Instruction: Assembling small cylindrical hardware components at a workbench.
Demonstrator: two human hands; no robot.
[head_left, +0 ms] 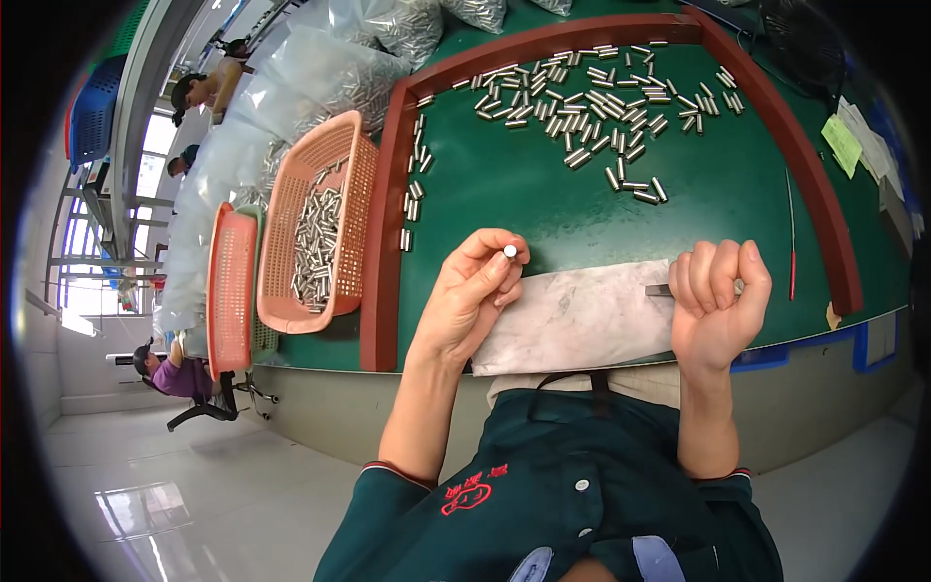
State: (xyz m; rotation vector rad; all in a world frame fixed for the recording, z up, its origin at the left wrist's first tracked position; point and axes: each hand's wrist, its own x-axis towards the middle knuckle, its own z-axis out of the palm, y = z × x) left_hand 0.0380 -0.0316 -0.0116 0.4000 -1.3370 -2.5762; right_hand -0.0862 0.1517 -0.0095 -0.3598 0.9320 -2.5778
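Note:
My left hand [472, 286] is closed, pinching a small metal pin [510, 251] between thumb and fingers, its round bright end facing up. My right hand [713, 306] is curled shut around a flat grey metal tool [658, 290]. Only the tool's blunt tip sticks out toward the left; the rest is hidden in the fist. Both hands hover over a white, smudged cloth [572, 315] at the table's near edge. Many shiny metal pins [592, 116] lie scattered on the green tabletop [504, 199] beyond my hands.
A dark red wooden frame [381, 242] borders the work area. To its left stand a pink basket [281, 233] of metal pins and another pink basket [231, 291]. Clear bags [339, 73] of pins lie behind. A red-handled thin tool [792, 276] is at right; people [175, 373] sit farther left.

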